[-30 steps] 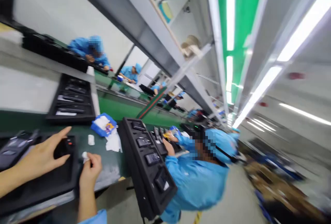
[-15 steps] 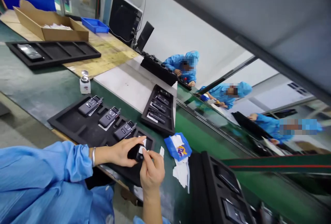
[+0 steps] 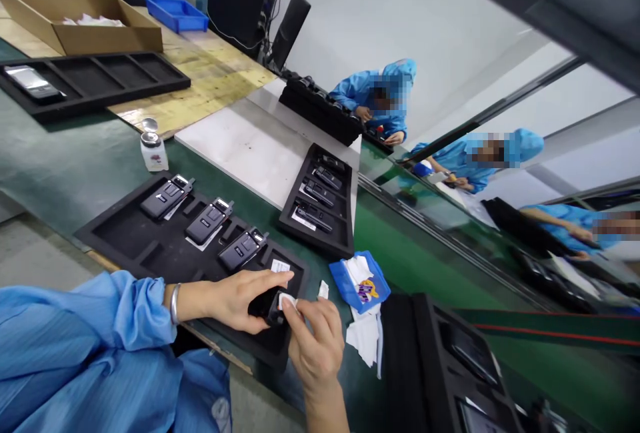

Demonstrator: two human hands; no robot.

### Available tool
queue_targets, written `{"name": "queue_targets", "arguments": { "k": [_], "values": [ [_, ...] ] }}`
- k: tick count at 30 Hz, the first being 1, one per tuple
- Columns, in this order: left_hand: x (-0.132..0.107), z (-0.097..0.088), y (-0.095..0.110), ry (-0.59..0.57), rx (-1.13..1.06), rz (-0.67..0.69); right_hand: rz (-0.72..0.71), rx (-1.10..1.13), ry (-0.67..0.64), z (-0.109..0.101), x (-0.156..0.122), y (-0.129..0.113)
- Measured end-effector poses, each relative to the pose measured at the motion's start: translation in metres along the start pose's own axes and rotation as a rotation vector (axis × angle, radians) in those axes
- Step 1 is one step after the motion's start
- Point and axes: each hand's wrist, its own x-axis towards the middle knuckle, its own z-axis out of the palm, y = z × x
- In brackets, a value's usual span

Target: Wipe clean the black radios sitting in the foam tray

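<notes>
My left hand (image 3: 241, 298) grips a black handheld device (image 3: 273, 309), its thumb and fingers on either side. Against the device's near end, my right hand (image 3: 316, 336) pinches a small white wipe (image 3: 287, 301). Both hands are above the front right part of a black foam tray (image 3: 120, 233). In that tray lie three similar black handheld radios with short antennas; the closest to my left hand is one radio (image 3: 242, 248). A white label (image 3: 281, 266) shows just beyond my left fingertips. Most of the held device is hidden by my fingers.
A white-and-metal dispenser bottle (image 3: 154, 146) stands behind the tray. Another tray (image 3: 287, 219) of radios sits to the right, near a blue wipe packet (image 3: 357, 283). Stacked trays (image 3: 417, 353) stand at right. Several co-workers in blue sit beyond a green conveyor (image 3: 400, 233).
The camera view has shifted, so the bench things appear moved. My right hand has turned, with the wipe still pressed on the device; my left hand keeps its hold.
</notes>
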Motion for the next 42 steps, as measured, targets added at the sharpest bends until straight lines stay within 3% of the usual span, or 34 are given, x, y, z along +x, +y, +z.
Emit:
{"name": "queue_targets", "arguments": {
  "k": [15,18,24,35,39,42],
  "values": [
    [0.001,-0.005,0.003,-0.048,-0.008,0.044,-0.029,-0.031,-0.029,0.0,0.008,0.002],
    [-0.001,-0.006,0.002,-0.063,-0.009,0.013,0.018,-0.032,-0.026,-0.001,0.006,-0.002],
    [-0.001,-0.009,-0.001,-0.005,0.022,-0.017,-0.006,-0.041,-0.012,0.001,0.005,-0.002],
    [0.0,-0.007,-0.001,-0.019,0.027,0.004,0.01,-0.081,-0.018,0.001,0.011,-0.008],
    [0.0,-0.007,0.0,-0.016,0.031,-0.001,0.026,-0.137,-0.008,0.006,0.012,0.003],
    [0.001,-0.007,0.001,-0.008,0.02,0.01,0.151,-0.191,0.017,0.008,0.002,0.021]
  ]
}}
